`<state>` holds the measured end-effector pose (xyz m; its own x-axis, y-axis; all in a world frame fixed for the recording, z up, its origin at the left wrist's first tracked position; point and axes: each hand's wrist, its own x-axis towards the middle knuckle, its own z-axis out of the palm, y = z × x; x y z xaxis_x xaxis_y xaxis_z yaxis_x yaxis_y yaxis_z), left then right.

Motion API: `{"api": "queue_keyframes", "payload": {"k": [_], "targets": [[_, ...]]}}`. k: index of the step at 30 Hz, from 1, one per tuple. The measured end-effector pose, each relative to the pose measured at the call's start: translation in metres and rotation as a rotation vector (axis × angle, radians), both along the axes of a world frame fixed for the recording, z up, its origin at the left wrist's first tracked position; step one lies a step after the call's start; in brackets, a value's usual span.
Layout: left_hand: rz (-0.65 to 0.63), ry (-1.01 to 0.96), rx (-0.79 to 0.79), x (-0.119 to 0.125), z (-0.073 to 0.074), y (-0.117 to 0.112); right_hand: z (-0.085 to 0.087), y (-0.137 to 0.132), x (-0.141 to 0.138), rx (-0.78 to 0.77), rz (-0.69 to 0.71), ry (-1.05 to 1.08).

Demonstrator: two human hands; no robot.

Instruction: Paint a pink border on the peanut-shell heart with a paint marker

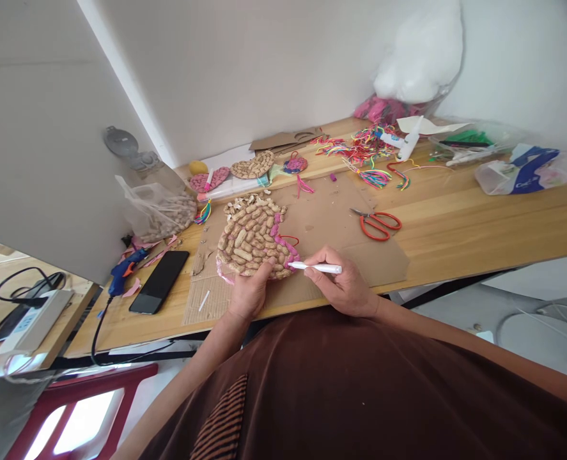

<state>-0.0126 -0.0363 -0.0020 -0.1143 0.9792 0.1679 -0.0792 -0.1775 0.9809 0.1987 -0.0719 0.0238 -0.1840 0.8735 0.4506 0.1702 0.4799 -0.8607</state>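
Note:
A heart-shaped panel covered in peanuts point(247, 236) rests on the cardboard sheet point(326, 211). Several peanuts along its right edge are coloured pink, and a red cord loop point(289, 239) sticks out there. My left hand point(253, 291) grips the panel's near edge, thumb on top of the peanuts. In my right hand point(338, 284) is a white marker pen point(319, 268), its tip touching the pink peanuts at the lower right edge. Peanut shell pieces point(233, 206) lie at the panel's far side.
Red-handled scissors point(379, 225) lie right of the panel. At left are a phone point(159, 281), a blue glue gun point(124, 271) and a bag of peanuts point(161, 207). Finished-looking peanut pieces point(253, 166), coloured tassels point(372, 177) and a tissue pack point(523, 169) stand farther back.

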Motion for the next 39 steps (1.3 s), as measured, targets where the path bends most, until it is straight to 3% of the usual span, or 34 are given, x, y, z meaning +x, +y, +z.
{"api": "queue_keyframes", "payload": {"k": [14,20,29,33,39], "targets": [[0.026,0.098,0.014,0.004,0.006,-0.003,-0.002,-0.002,-0.005,0.274,0.008,-0.169],[0.055,0.142,0.043,0.004,0.006,-0.004,-0.004,-0.003,-0.005,0.313,-0.021,-0.151],[0.065,0.303,0.018,0.008,0.02,-0.01,-0.006,0.0,-0.008,0.476,-0.019,-0.343],[0.083,0.263,0.008,0.009,0.02,-0.01,-0.007,0.0,-0.008,0.515,-0.074,-0.338],[0.078,0.278,0.005,0.009,0.02,-0.011,-0.005,0.0,-0.008,0.534,-0.04,-0.378]]}}
